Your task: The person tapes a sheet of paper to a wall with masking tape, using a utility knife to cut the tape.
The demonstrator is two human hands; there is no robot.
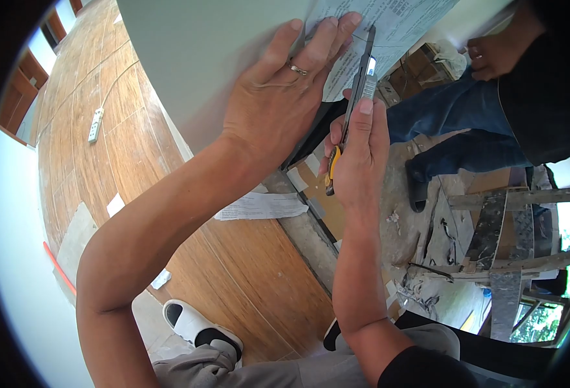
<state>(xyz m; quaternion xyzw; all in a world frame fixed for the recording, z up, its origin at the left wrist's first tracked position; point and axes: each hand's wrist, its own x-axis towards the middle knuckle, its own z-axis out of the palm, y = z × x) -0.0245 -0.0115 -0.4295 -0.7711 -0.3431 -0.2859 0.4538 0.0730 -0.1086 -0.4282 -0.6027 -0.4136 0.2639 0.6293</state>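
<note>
A pale grey-green board [178, 52] stretches across the top of the view, with a printed paper sheet [392, 29] over its right part. My left hand [288, 81] lies on the board with fingers stretched out, a ring on one of them, the fingertips at the sheet's left side. Just right of it, my right hand [362, 145] is closed around a snap-off utility knife [357, 90] with a dark body and yellow trim. Its long blade is out, pointing up the view, and the tip overlaps the printed sheet close to my left fingertips.
Another person's hand [502, 52] and jeans-clad leg [456, 107] are at the right. Below them stands a rough wooden frame [518, 200]. A white power strip [95, 126] and torn printed paper [262, 205] lie on the wood-plank floor [233, 278], near my white slipper [191, 323].
</note>
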